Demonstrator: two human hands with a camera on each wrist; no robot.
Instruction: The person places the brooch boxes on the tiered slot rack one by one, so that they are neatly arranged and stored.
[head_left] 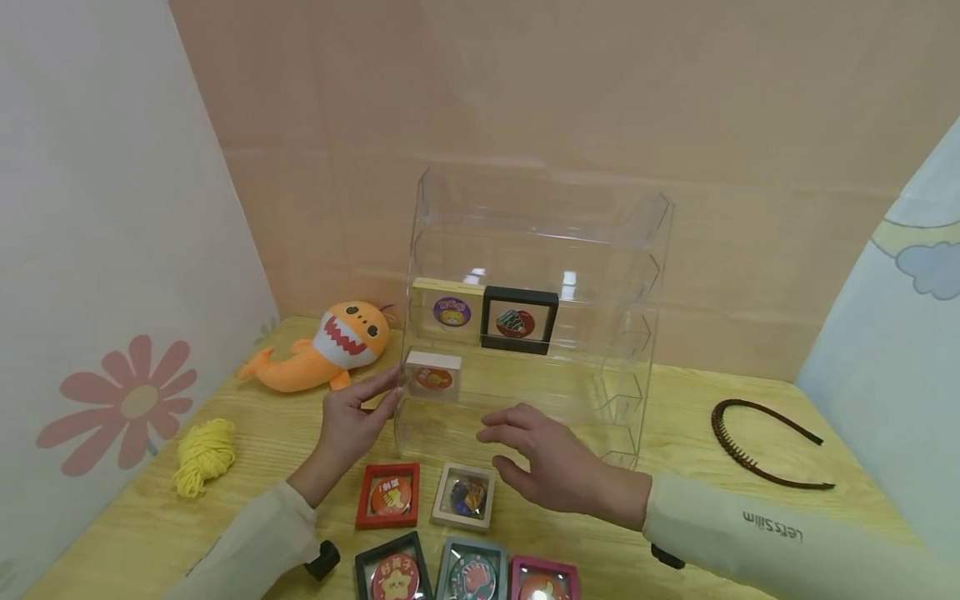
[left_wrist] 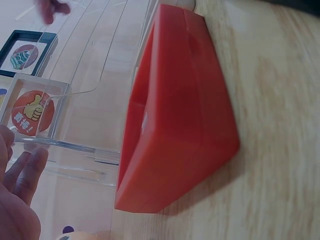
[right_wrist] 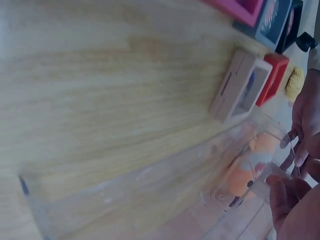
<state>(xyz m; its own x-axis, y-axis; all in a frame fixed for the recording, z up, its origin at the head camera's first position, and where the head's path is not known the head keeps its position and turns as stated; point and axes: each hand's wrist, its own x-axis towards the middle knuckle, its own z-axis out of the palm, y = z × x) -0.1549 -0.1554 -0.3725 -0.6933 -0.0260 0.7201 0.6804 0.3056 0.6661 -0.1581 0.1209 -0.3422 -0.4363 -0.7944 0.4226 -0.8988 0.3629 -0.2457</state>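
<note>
A clear acrylic display rack (head_left: pixel 540 208) with several tiers stands at the middle of the table. My left hand (head_left: pixel 358 421) touches its left side with extended fingertips, right beside a white-framed thumbs-up badge (head_left: pixel 433 377) on a lower tier. In the left wrist view, the fingers (left_wrist: pixel 31 172) lie along the clear side wall, near that white frame (left_wrist: pixel 36 107). My right hand (head_left: pixel 551 458) hovers in front of the rack's lower part, fingers loosely bent with nothing held. On the tier above stand a cream-framed badge (head_left: pixel 448 312) and a black-framed badge (head_left: pixel 519 320), side by side.
In front of the rack lie a red frame (head_left: pixel 387 495), a beige frame (head_left: pixel 463 497), a black frame (head_left: pixel 393 568), a grey-blue frame (head_left: pixel 472 571) and a magenta frame (head_left: pixel 544 578). An orange shark plush (head_left: pixel 315 358) and yellow yarn (head_left: pixel 205 457) lie left; a brown headband (head_left: pixel 731 446) lies right.
</note>
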